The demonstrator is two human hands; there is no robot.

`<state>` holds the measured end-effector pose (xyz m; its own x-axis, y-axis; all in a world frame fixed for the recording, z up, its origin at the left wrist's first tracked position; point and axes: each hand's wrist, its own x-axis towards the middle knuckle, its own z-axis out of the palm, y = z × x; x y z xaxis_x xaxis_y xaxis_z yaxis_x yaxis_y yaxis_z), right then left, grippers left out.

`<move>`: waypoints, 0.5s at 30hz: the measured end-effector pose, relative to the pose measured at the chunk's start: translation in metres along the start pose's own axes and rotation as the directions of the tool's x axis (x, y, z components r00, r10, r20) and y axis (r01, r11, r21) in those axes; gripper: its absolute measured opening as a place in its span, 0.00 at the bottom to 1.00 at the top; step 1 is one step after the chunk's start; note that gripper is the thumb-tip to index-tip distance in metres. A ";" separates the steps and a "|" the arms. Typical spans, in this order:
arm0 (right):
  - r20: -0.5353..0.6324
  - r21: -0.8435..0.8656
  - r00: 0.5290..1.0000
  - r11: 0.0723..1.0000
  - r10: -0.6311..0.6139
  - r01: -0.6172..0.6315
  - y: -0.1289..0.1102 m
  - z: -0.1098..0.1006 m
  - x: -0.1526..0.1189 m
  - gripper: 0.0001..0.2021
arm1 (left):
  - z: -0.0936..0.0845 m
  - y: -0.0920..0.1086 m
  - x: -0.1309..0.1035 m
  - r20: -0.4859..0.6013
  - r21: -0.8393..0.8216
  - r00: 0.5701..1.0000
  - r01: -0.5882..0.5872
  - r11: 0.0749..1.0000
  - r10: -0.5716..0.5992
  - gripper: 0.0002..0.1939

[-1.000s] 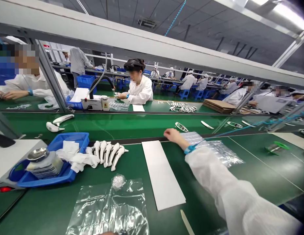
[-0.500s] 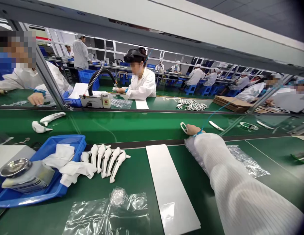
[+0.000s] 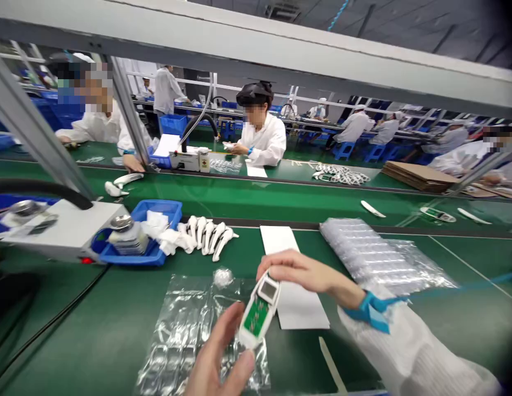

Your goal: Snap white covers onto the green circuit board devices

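My right hand point(image 3: 295, 272) grips the upper end of a white plastic housing with a green circuit board point(image 3: 257, 316) and a small grey display set in it. The housing is tilted, its board side facing me. Below and left of it, my left hand point(image 3: 218, 357) has its thumb and fingers spread around the lower end; whether it touches is hard to tell. Under the hands lie a clear plastic sheet with moulded pockets point(image 3: 169, 324) and a strip of white paper point(image 3: 303, 308). A blue band circles my right wrist.
Several white curved handheld shells point(image 3: 216, 236) lie beside a blue tray point(image 3: 132, 256) holding a metal-topped bottle point(image 3: 126, 234). A white box with a black hose point(image 3: 70, 225) stands left. Bubble wrap point(image 3: 363, 247) is at right. Across the green conveyor point(image 3: 239, 198), co-workers sit.
My right hand has brought the housing from the conveyor back to the space before me. My left hand has come into view. The view has shifted left.
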<state>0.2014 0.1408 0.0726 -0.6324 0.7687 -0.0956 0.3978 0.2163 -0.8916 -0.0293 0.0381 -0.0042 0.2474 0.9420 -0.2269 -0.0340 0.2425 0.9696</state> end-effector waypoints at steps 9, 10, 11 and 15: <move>-0.429 0.108 0.900 0.985 -0.077 0.136 0.011 0.102 -0.009 0.10 | 0.009 -0.006 -0.016 0.168 -0.433 0.936 0.352 0.830 -0.309 0.30; -0.455 0.133 0.890 0.985 -0.037 0.109 0.013 0.109 -0.011 0.10 | 0.008 -0.007 -0.017 0.133 -0.433 0.938 0.346 0.832 -0.321 0.30; -0.462 0.162 0.887 0.983 0.000 0.084 0.015 0.116 -0.012 0.10 | 0.006 -0.008 -0.017 0.101 -0.424 0.942 0.332 0.842 -0.321 0.30; -0.439 0.275 0.892 0.961 0.111 0.016 0.016 0.141 -0.016 0.15 | 0.003 -0.015 -0.019 -0.004 -0.254 0.976 0.212 0.944 -0.220 0.27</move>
<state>0.1242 0.0472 -0.0024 -0.2279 0.9736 0.0100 0.1893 0.0543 -0.9804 -0.0304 0.0164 -0.0139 0.2453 0.8666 -0.4347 -0.2259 0.4871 0.8436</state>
